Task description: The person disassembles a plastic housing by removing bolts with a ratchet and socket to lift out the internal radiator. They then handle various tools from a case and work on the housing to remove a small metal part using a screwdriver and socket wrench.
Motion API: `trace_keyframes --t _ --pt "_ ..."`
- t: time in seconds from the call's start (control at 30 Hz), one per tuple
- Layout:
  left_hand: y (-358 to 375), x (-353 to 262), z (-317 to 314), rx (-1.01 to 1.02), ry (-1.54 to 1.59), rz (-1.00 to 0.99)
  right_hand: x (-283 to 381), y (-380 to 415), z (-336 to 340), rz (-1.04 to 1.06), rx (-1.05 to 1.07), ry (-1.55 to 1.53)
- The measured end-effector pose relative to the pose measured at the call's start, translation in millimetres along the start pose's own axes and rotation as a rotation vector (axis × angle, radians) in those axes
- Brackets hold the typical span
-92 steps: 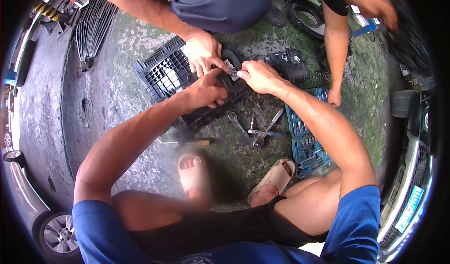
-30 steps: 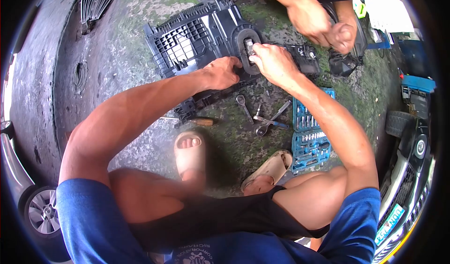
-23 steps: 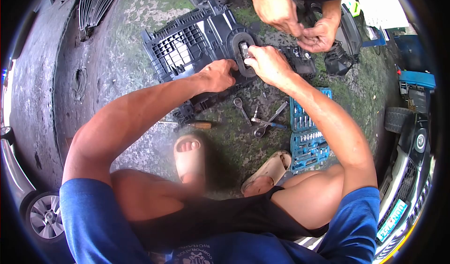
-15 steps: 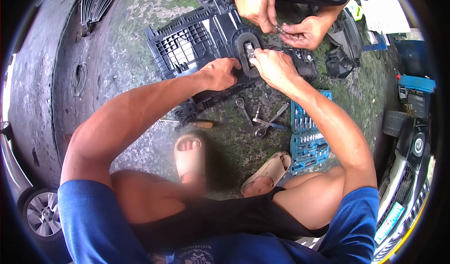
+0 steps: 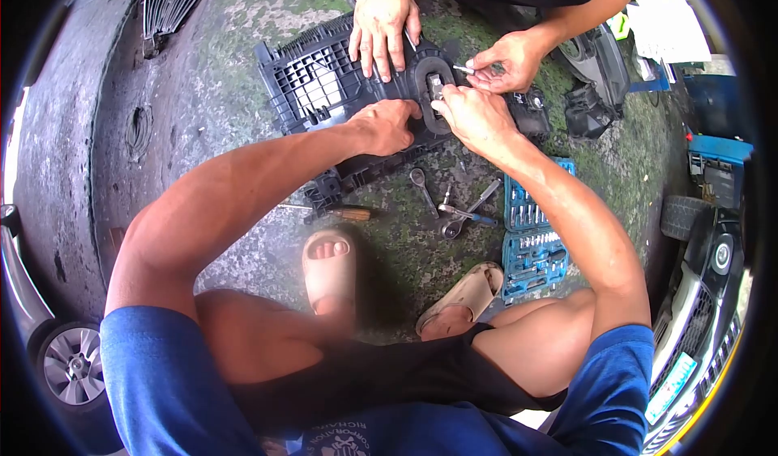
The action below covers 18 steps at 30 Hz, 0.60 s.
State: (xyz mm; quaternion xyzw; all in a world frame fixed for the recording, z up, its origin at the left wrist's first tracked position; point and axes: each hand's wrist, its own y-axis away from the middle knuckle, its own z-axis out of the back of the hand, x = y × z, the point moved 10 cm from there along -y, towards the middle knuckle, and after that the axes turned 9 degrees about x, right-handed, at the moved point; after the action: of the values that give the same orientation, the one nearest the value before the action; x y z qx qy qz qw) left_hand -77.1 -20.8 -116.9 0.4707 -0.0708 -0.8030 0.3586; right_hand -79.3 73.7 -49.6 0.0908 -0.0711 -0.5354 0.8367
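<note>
A black plastic housing (image 5: 324, 75) with a square grille lies on the floor. My left hand (image 5: 387, 127) rests against its near edge, fingers curled on the housing beside the oval foam ring (image 5: 429, 124). My right hand (image 5: 476, 117) pinches a small metallic piece (image 5: 436, 86) inside that ring. Across from me, a co-worker's hand (image 5: 382, 31) lies spread on the housing. The co-worker's other hand (image 5: 510, 61) holds a small thin metal part (image 5: 463, 70) just beyond my right hand.
Ratchets (image 5: 454, 228), a screwdriver (image 5: 350, 212) and a blue socket set (image 5: 535, 257) lie on the floor between the housing and my feet. More black plastic parts (image 5: 590, 108) are at the right. Parked vehicles (image 5: 705, 294) stand at both sides.
One co-worker's hand has moved left and down onto the housing. The other has shifted slightly left with the small part. My hands have hardly moved.
</note>
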Motion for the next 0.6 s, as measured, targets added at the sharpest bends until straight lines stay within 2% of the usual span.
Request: trace_keyframes --t 0.2,0.33,0.43,0.6 --pt "-2.7 5.2 -3.9 0.086 0.027 0.058 3.7 -0.3 -2.2 -0.009 -0.014 0.056" --pt "0.4 -3.4 1.5 0.026 -0.005 -0.02 8.8 1.7 4.4 0.063 -0.101 0.055" --pt "2.0 -4.4 1.7 0.048 0.001 0.001 -2.0 -0.9 -3.2 -0.061 0.016 -0.01" --pt "-2.5 -4.2 0.8 0.035 -0.025 -0.003 -0.1 -0.5 -3.5 -0.117 0.06 -0.009"
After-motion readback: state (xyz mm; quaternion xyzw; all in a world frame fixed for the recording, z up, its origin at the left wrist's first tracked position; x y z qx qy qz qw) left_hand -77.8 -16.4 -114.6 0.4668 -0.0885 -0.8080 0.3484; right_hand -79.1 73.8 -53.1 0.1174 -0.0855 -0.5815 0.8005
